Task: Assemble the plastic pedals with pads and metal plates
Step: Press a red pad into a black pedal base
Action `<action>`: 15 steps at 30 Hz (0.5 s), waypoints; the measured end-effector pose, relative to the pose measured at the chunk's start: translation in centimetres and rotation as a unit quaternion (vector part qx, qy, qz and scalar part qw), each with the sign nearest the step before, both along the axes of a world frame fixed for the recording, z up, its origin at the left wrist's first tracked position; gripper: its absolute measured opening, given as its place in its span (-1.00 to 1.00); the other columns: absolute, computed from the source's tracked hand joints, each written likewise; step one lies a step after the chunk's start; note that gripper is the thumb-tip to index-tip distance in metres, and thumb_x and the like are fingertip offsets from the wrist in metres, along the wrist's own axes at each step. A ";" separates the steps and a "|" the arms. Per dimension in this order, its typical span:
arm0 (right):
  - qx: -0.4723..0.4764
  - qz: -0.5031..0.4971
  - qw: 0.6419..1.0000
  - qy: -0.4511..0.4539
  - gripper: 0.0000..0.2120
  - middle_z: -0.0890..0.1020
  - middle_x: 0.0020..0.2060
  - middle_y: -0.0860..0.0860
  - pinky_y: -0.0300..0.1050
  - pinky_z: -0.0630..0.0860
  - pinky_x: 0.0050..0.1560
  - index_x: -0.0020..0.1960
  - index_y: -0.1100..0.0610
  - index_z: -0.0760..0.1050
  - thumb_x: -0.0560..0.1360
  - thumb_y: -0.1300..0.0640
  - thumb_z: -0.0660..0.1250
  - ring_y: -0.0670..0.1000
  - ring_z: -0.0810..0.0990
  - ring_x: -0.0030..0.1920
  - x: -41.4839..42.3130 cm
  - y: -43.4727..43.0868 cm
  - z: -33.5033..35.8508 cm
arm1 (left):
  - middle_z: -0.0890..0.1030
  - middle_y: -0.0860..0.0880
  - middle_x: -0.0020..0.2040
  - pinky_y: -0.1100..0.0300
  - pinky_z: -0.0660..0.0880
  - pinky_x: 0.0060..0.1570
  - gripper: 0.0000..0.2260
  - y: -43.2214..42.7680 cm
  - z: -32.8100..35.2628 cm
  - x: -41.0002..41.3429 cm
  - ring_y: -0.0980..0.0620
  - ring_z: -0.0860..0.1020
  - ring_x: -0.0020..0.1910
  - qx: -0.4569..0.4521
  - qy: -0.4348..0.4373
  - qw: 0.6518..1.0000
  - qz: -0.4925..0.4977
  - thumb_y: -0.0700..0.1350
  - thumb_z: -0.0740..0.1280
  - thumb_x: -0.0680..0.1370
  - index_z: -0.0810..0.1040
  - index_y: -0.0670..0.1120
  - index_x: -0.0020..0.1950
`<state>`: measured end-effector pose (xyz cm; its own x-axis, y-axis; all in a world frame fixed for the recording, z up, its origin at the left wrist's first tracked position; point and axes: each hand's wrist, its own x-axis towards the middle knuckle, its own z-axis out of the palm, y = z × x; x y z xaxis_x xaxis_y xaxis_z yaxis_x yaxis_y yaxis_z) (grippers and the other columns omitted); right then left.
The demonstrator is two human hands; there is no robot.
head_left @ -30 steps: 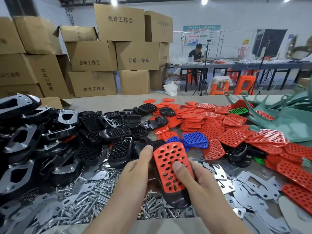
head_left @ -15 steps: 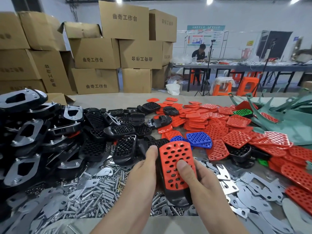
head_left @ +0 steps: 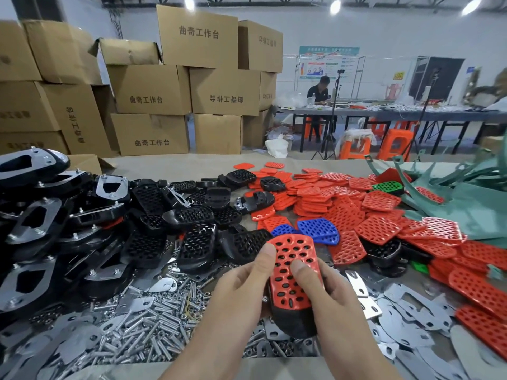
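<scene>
A workshop hall in the head view: stacked cardboard boxes (head_left: 148,89) fill the upper left of the frame, and a person sits at a far table in the upper right. The boxes are mostly shut. 1 near the top left has its flaps up, but nothing inside any of them can be seen. Nothing on the surface (head_left: 175,165) is binned; the parts lie in loose heaps.

Black pedals (head_left: 192,215) are heaped at centre left, with finished pedals (head_left: 33,223) carrying metal plates at the far left. Red pads (head_left: 343,204) spread across the right, with 2 blue pads (head_left: 318,229) among them. Loose metal plates (head_left: 411,311) lie at lower right and bolts (head_left: 153,325) at lower left.

At lower centre, 2 hands hold up a black pedal body (head_left: 296,322) with a red pad (head_left: 293,272) lying on its face. The left hand (head_left: 241,292) grips the left edge, thumb on the pad's top corner. The right hand (head_left: 332,297) wraps the right edge, thumb pressing mid-pad. The fingers of both curl behind the pedal, out of sight.

The pad looks thin, light and somewhat flexible, so it likely seats by firm thumb pressure worked along its length. The pedal body seems rigid and glossy, perhaps slippery, and is best held by its long edges.
</scene>
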<state>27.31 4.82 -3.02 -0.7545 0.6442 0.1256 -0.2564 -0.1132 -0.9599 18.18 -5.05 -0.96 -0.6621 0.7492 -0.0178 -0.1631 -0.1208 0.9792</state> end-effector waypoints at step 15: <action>0.031 0.059 0.997 -0.041 -0.43 0.77 0.00 0.07 -0.17 0.65 -0.07 0.11 -0.11 0.70 0.25 -0.44 0.51 0.07 0.76 0.02 0.4 -0.5 0.8 | 0.68 -0.34 0.03 -0.10 0.57 0.13 -0.30 1.0 2.5 -1.0 -0.28 0.66 0.05 -0.024 -0.168 0.985 0.008 0.33 0.25 0.36 0.69 -0.25 0.11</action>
<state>27.67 4.32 -2.23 -0.8342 0.5428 0.0975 -0.1657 -0.0781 -0.9831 17.13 -4.01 1.52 -0.6243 0.7318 -0.2732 -0.4773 -0.0805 0.8751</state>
